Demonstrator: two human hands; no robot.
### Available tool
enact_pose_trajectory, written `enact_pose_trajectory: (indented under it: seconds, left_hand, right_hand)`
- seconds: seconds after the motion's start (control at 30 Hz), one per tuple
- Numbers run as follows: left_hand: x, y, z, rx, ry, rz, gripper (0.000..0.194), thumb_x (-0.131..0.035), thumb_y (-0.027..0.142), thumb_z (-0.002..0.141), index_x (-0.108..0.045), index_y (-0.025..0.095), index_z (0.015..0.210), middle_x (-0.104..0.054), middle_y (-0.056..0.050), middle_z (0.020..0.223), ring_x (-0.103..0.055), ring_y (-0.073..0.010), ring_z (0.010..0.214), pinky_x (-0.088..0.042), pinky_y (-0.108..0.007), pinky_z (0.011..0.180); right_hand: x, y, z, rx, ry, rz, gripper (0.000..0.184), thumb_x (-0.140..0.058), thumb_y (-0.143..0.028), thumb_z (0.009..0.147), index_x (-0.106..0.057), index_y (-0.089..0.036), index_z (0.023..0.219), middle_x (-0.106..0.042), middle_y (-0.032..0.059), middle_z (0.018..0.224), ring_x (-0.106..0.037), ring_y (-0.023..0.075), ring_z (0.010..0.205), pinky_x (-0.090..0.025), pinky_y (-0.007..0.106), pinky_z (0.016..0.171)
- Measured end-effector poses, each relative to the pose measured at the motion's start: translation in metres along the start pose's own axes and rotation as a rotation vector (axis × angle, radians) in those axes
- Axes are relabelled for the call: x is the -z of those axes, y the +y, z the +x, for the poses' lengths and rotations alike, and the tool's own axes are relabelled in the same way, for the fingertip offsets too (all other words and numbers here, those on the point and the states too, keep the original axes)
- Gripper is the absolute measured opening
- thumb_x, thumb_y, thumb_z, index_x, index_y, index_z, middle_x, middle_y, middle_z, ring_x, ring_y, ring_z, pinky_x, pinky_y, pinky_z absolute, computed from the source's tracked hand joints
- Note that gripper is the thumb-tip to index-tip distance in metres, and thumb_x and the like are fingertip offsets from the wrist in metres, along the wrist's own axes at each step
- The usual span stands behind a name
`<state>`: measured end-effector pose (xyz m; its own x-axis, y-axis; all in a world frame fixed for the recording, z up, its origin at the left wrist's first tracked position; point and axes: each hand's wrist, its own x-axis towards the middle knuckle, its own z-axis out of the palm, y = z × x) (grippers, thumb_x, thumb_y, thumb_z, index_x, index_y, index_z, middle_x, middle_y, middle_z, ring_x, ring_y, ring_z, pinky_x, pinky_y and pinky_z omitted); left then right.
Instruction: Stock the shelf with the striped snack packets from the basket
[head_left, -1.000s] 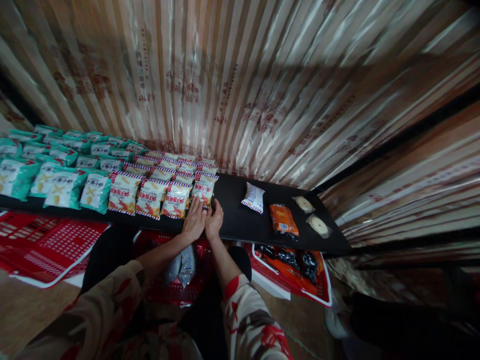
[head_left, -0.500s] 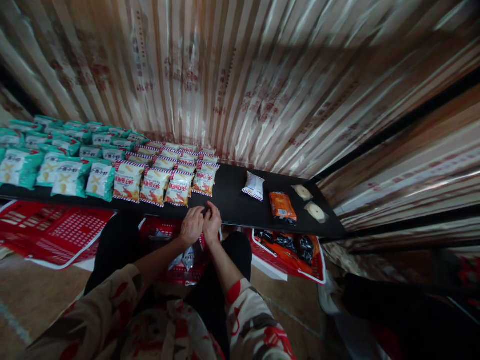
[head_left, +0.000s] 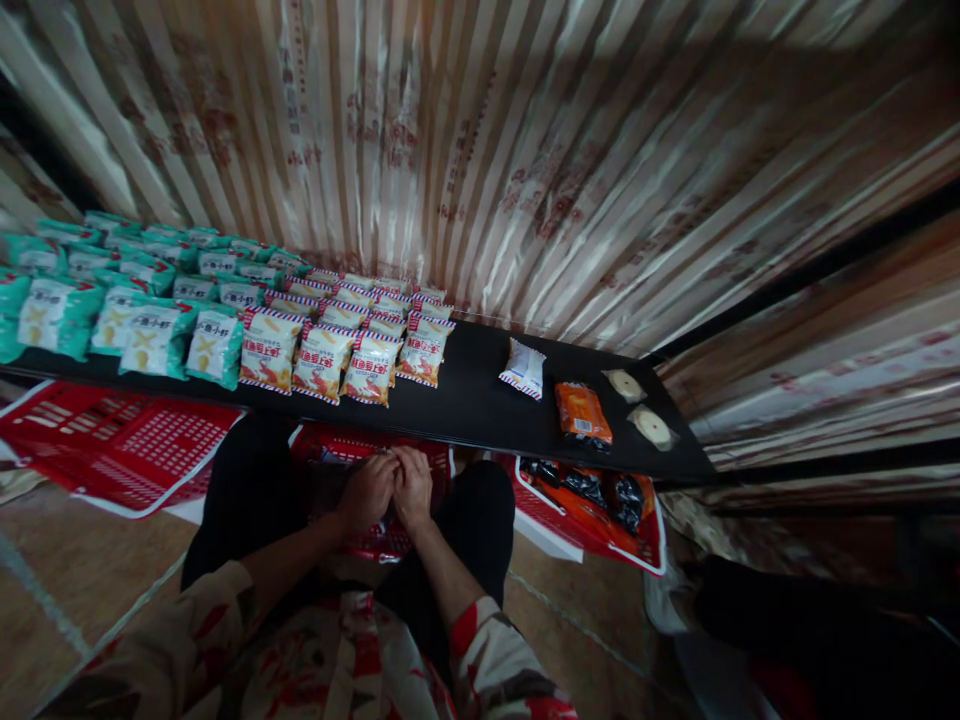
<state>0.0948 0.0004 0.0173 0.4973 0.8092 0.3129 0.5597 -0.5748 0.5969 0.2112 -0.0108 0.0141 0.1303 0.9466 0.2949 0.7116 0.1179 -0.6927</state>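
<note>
My left hand and my right hand meet between my knees, in front of the shelf edge and above a red basket. Fingers on both are curled inward and pressed together; whatever they may hold is hidden. On the black shelf just beyond, cream-and-orange snack bags stand in rows. To their right lies a single bag with its pale back up. Beside that is an orange packet, then two round pale items in clear wrap.
Teal snack bags fill the shelf's left end. Under the shelf sit a red basket at left and another with orange and black packets at right. A pleated striped curtain hangs behind the shelf.
Both hands have drawn back from the shelf's front edge, down toward my body over the basket. The view has shifted a little, so the shelf sits slightly further right. The bags keep their places.
</note>
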Motion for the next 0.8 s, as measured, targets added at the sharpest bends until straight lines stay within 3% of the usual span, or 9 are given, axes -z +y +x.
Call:
enact_pose_trajectory:
  seconds: [0.17, 0.27, 0.47, 0.7, 0.8]
  left_hand:
    - [-0.024, -0.021, -0.021, 0.303, -0.243, 0.059, 0.032, -0.039, 0.011, 0.081, -0.061, 0.013, 0.104, -0.057, -0.014, 0.119, -0.052, -0.0217, 0.114, -0.041, -0.037, 0.100]
    - [-0.034, -0.035, -0.034, 0.429, -0.322, 0.101, 0.032, -0.042, 0.007, 0.076, -0.061, 0.013, 0.101, -0.055, -0.013, 0.124, -0.048, -0.0230, 0.119, -0.038, -0.037, 0.102]
    - [-0.039, -0.048, -0.050, 0.497, -0.372, 0.099, 0.033, -0.046, 0.004, 0.071, -0.061, 0.011, 0.099, -0.048, -0.014, 0.134, -0.038, -0.0241, 0.128, -0.034, -0.035, 0.104]
    - [-0.037, -0.053, -0.042, 0.652, -0.279, 0.149, 0.043, -0.039, 0.004, 0.077, -0.052, 0.009, 0.118, -0.050, -0.017, 0.130, -0.036, -0.0272, 0.129, -0.029, -0.043, 0.105]
    - [-0.039, -0.058, -0.041, 0.747, -0.248, 0.145, 0.043, -0.040, 0.006, 0.078, -0.051, 0.009, 0.120, -0.054, -0.019, 0.123, -0.044, -0.0289, 0.122, -0.032, -0.043, 0.101]
  right_hand:
    - [-0.025, 0.013, -0.018, -0.478, -0.256, -0.151, 0.036, -0.044, -0.007, 0.077, -0.064, -0.012, 0.107, -0.064, 0.0131, 0.106, -0.056, 0.0215, 0.104, -0.040, 0.031, 0.095]
    - [-0.034, 0.019, -0.028, -0.652, -0.392, -0.155, 0.035, -0.047, -0.009, 0.076, -0.063, -0.010, 0.107, -0.064, 0.0146, 0.108, -0.058, 0.0216, 0.105, -0.041, 0.028, 0.092]
    - [-0.050, 0.032, -0.043, -0.741, -0.510, -0.073, 0.037, -0.051, -0.016, 0.076, -0.062, -0.015, 0.111, -0.068, 0.0092, 0.102, -0.063, 0.0174, 0.095, -0.045, 0.023, 0.081]
    - [-0.061, 0.032, -0.049, -0.721, -0.391, 0.080, 0.037, -0.051, -0.011, 0.072, -0.066, -0.020, 0.104, -0.069, 0.0061, 0.099, -0.062, 0.0167, 0.094, -0.044, 0.025, 0.085]
    - [-0.064, 0.031, -0.052, -0.745, -0.354, 0.169, 0.034, -0.052, -0.011, 0.070, -0.067, -0.020, 0.099, -0.069, 0.0045, 0.094, -0.062, 0.0168, 0.092, -0.045, 0.026, 0.086]
